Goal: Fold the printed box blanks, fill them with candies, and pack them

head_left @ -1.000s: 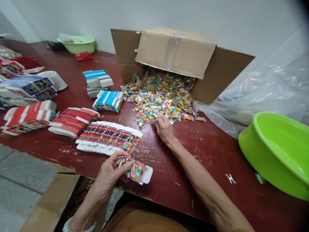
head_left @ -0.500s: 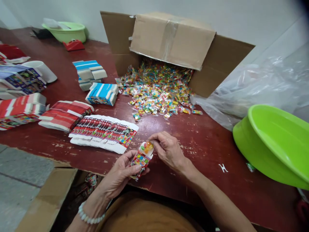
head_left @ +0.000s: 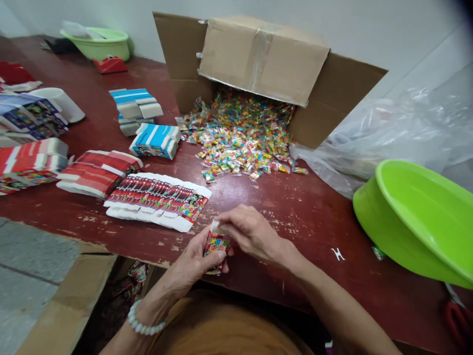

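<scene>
My left hand [head_left: 201, 256] is wrapped around a small red printed candy box [head_left: 216, 246], its thumb across the front. The box stands nearly upright, with a white flap at its top. At that flap are the bent, closed fingers of my right hand [head_left: 251, 231]; the box's mouth is hidden behind them. No candy packet shows at the box now. Left of my hands lies a fanned row of flat red cartons [head_left: 158, 199]. Beyond them, many small wrapped candies [head_left: 244, 143] spill onto the table.
A cardboard box [head_left: 264, 59] lies on its side behind the candies. To the right are a green basin [head_left: 410, 222], clear plastic sheeting [head_left: 399, 133] and red-handled scissors [head_left: 458, 315]. Blue carton bundles [head_left: 155, 140] and red bundles [head_left: 99, 172] sit left. An open carton [head_left: 70, 296] stands below the table edge.
The candy packet that showed at the box's mouth is out of sight. My right hand has shifted left, over the box top, and its fingers are at the white flap.
</scene>
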A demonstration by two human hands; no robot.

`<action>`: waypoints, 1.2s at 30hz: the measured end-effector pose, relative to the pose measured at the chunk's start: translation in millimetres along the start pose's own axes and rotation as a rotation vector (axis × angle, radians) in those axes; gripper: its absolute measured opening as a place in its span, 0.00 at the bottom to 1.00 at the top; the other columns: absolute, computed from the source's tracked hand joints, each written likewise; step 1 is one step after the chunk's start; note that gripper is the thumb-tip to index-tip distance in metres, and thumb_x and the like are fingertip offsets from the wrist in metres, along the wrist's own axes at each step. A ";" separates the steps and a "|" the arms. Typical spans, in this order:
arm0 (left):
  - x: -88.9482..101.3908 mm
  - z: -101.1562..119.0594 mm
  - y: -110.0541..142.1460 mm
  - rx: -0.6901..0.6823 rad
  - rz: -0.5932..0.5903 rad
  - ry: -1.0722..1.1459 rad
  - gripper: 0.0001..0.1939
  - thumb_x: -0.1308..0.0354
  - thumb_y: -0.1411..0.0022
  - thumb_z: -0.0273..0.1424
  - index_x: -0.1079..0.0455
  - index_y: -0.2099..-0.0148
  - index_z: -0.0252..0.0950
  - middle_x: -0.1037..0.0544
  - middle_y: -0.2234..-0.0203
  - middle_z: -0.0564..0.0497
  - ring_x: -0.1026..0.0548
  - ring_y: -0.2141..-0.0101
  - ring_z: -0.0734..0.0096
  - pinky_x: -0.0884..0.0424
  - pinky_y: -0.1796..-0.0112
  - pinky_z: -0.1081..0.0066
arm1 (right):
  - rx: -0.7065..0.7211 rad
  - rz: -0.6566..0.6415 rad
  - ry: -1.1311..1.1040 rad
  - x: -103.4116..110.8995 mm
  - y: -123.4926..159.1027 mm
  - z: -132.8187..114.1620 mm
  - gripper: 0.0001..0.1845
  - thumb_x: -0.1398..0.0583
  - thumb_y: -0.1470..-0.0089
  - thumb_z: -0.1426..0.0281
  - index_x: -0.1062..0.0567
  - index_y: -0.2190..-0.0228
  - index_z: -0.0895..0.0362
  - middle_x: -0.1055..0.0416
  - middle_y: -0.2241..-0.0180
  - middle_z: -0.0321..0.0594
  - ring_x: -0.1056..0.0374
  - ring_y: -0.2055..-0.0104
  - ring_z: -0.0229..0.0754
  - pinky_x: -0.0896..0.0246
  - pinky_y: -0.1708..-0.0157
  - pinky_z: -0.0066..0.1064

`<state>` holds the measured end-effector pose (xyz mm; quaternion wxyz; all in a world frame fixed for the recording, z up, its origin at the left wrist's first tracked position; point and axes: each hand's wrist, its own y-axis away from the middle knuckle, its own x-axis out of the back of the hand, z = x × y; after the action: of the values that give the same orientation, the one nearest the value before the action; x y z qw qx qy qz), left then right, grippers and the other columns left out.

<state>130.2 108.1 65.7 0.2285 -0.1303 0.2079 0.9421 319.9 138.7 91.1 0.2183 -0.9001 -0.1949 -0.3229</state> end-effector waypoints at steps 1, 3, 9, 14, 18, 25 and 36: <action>-0.8 1.5 0.2 0.011 0.044 0.032 0.22 0.30 0.46 0.38 0.31 0.52 0.37 0.20 0.71 0.51 0.24 0.76 0.72 0.31 0.72 0.74 | -0.091 0.063 -0.166 0.3 -0.2 2.2 0.08 0.44 0.36 0.70 0.24 0.60 0.54 0.23 0.63 0.40 0.31 0.62 0.41 0.40 0.58 0.35; -2.3 4.4 0.4 0.060 0.139 0.130 0.22 0.33 0.45 0.45 0.29 0.55 0.36 0.19 0.73 0.49 0.24 0.79 0.70 0.30 0.75 0.73 | -0.301 0.164 -0.472 -1.6 0.9 7.2 0.10 0.41 0.40 0.68 0.26 0.57 0.54 0.24 0.62 0.39 0.30 0.62 0.40 0.36 0.59 0.34; -6.9 -1.6 -5.2 0.064 0.239 0.193 0.23 0.37 0.43 0.49 0.23 0.61 0.31 0.21 0.78 0.47 0.27 0.81 0.70 0.27 0.77 0.72 | -0.550 -0.030 -1.024 -28.9 8.0 8.1 0.22 0.31 0.50 0.62 0.27 0.54 0.55 0.26 0.60 0.39 0.32 0.71 0.35 0.32 0.69 0.30; -8.2 -3.5 -7.6 -0.001 0.238 0.188 0.22 0.35 0.42 0.46 0.24 0.53 0.34 0.22 0.77 0.51 0.26 0.80 0.70 0.28 0.79 0.73 | -0.325 0.205 -0.633 -36.8 10.8 3.0 0.11 0.35 0.44 0.60 0.20 0.66 0.55 0.25 0.63 0.42 0.31 0.70 0.38 0.31 0.69 0.31; -7.3 4.0 -6.6 0.161 0.115 0.388 0.29 0.43 0.39 0.55 0.29 0.48 0.37 0.21 0.76 0.50 0.24 0.83 0.66 0.27 0.80 0.69 | -0.093 0.169 -0.355 -26.8 14.1 0.3 0.12 0.42 0.36 0.63 0.18 0.62 0.52 0.20 0.62 0.42 0.26 0.59 0.43 0.32 0.54 0.37; -8.3 4.8 -8.2 0.114 0.164 0.373 0.37 0.45 0.40 0.58 0.29 0.42 0.33 0.19 0.74 0.47 0.22 0.78 0.65 0.28 0.79 0.71 | -0.411 0.111 -0.613 -30.7 9.3 -1.7 0.11 0.35 0.44 0.60 0.19 0.65 0.55 0.19 0.66 0.40 0.29 0.74 0.36 0.31 0.72 0.30; -3.1 4.0 -8.1 0.114 0.205 0.216 0.44 0.42 0.50 0.65 0.21 0.48 0.32 0.20 0.77 0.46 0.28 0.83 0.73 0.31 0.81 0.76 | -0.506 0.060 -0.807 -31.9 1.3 -3.7 0.06 0.34 0.48 0.67 0.20 0.70 0.58 0.20 0.71 0.39 0.31 0.78 0.34 0.32 0.76 0.28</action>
<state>136.2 115.3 67.6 0.1146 -0.1958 0.2965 0.9277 295.9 129.1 72.1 -0.0918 -0.9837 -0.1534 0.0217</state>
